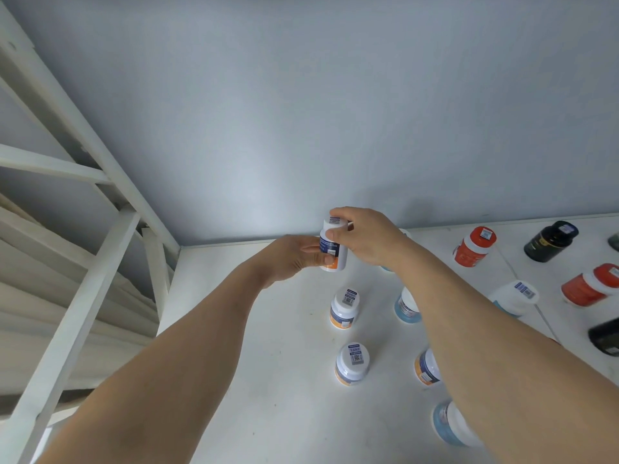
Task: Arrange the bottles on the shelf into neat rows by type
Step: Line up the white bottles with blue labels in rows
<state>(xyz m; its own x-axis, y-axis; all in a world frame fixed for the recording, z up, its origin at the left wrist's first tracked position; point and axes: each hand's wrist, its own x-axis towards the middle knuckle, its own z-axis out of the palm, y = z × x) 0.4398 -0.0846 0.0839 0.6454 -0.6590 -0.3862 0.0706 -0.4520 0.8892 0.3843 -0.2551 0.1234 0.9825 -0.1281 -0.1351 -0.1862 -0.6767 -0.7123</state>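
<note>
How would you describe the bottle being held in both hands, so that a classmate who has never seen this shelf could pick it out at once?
Start at the shelf's back left corner, where the white frame meets the grey wall. Just right of it, the held bottle heads a column of white bottles with orange-banded labels. Only this one is gripped by the left hand and right hand; the two bottles nearer the camera stand free.

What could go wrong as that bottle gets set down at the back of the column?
Both hands, left hand and right hand, hold the orange-banded bottle above the shelf. Risks:
1. The right forearm passes over the blue-banded bottles; lowering it could topple one.
2. Set down off-line, it would break the column formed by the two orange-banded bottles in front.
</note>
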